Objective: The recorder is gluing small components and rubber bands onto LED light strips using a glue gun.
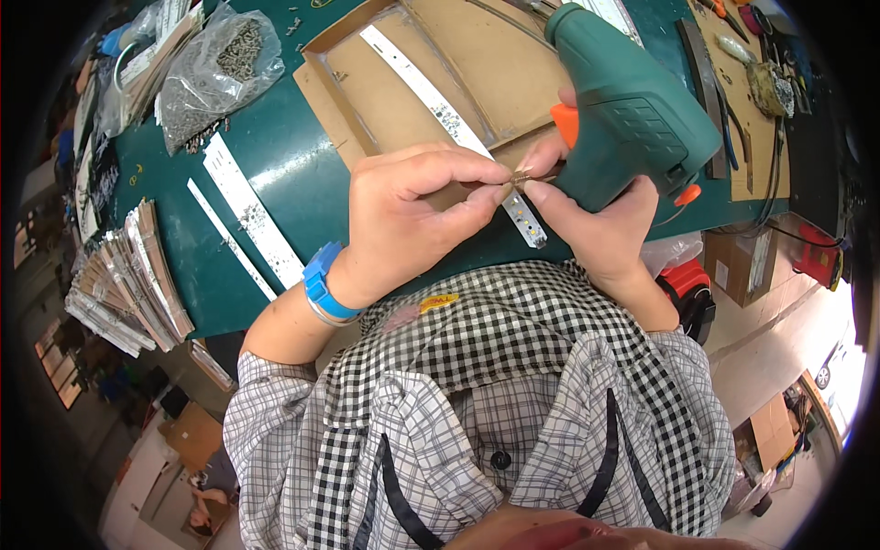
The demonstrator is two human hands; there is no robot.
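My right hand (596, 220) grips a green power screwdriver (632, 101) with an orange trigger, its body pointing up and away. My left hand (417, 215) pinches a small screw (521, 179) at its fingertips, meeting the right fingertips just in front of the tool. Under the fingers a long white LED strip (431, 96) runs diagonally across a shallow cardboard tray (394, 110) and off its near edge. A blue wristband (321, 280) sits on my left wrist.
A clear bag of screws (220, 69) lies at the back left on the green table (284, 156). Two more white strips (252, 211) lie left of the tray, with a fanned stack of strips (128, 284) at the table's left edge. Tools and cables lie at the right.
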